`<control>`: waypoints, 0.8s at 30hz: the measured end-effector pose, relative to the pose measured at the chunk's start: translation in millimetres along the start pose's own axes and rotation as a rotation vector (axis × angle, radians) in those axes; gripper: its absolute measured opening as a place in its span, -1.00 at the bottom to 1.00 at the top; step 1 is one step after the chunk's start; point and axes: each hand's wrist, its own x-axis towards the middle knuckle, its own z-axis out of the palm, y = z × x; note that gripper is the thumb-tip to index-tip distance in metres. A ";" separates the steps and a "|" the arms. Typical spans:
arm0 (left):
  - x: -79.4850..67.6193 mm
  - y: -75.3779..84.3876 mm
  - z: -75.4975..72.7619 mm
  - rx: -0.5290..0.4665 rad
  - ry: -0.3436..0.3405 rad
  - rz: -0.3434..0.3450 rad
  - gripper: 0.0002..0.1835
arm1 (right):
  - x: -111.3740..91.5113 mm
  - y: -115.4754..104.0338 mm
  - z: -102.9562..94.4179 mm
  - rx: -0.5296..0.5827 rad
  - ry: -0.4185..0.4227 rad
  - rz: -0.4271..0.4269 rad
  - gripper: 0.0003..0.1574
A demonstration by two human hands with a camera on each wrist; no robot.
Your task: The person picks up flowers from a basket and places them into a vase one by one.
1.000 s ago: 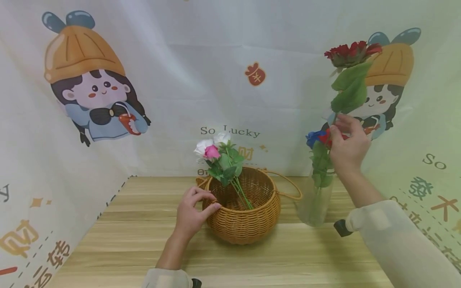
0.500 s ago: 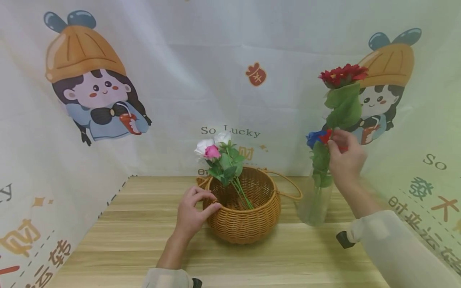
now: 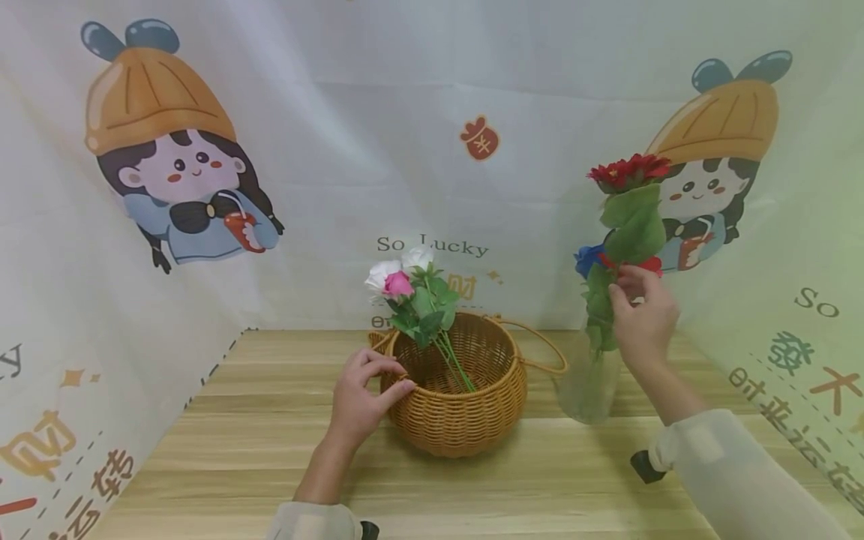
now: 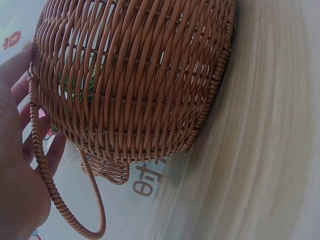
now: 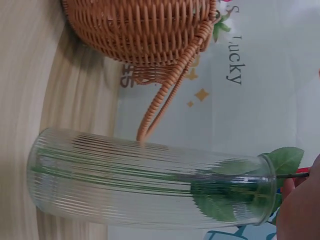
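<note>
My right hand point(image 3: 644, 319) pinches the stem of a red flower point(image 3: 629, 172) with broad green leaves, upright above the ribbed clear glass vase point(image 3: 589, 390). The right wrist view shows its dark stem point(image 5: 292, 175) passing through the vase mouth. A blue flower point(image 3: 589, 262) and another red bloom point(image 3: 651, 265) stand in the vase, the latter partly hidden. My left hand point(image 3: 364, 397) grips the left rim of a brown wicker basket point(image 3: 459, 424), thumb outside. Inside the basket lean white roses point(image 3: 385, 276) and a pink rose point(image 3: 397, 284) on green stems.
The basket and vase stand side by side on a wood-grain table point(image 3: 270, 450). One looped wicker handle point(image 3: 547, 352) reaches from the basket toward the vase; another handle point(image 4: 70, 215) hangs beside my left hand. A printed cloth point(image 3: 337, 150) closes off the back and sides.
My right hand has moved down and slightly left, lowering the red flower toward the vase. The left hand, basket and vase have stayed in place.
</note>
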 end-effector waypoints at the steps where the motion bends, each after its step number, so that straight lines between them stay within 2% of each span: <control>1: -0.2 0.0 0.1 0.001 0.000 -0.001 -0.79 | -0.8 1.7 0.6 0.002 0.004 -0.003 -0.74; 7: -0.3 -0.3 0.2 0.002 0.003 -0.003 -0.79 | -5.3 7.0 2.0 0.031 0.032 -0.019 -0.76; 16: 0.6 0.6 0.7 0.000 0.001 0.001 -0.79 | -14.5 9.2 0.0 0.009 0.075 0.020 -0.80; 24: -0.3 -1.3 0.6 -0.003 0.001 -0.016 -0.79 | -20.8 7.6 1.4 0.034 0.070 -0.024 -0.80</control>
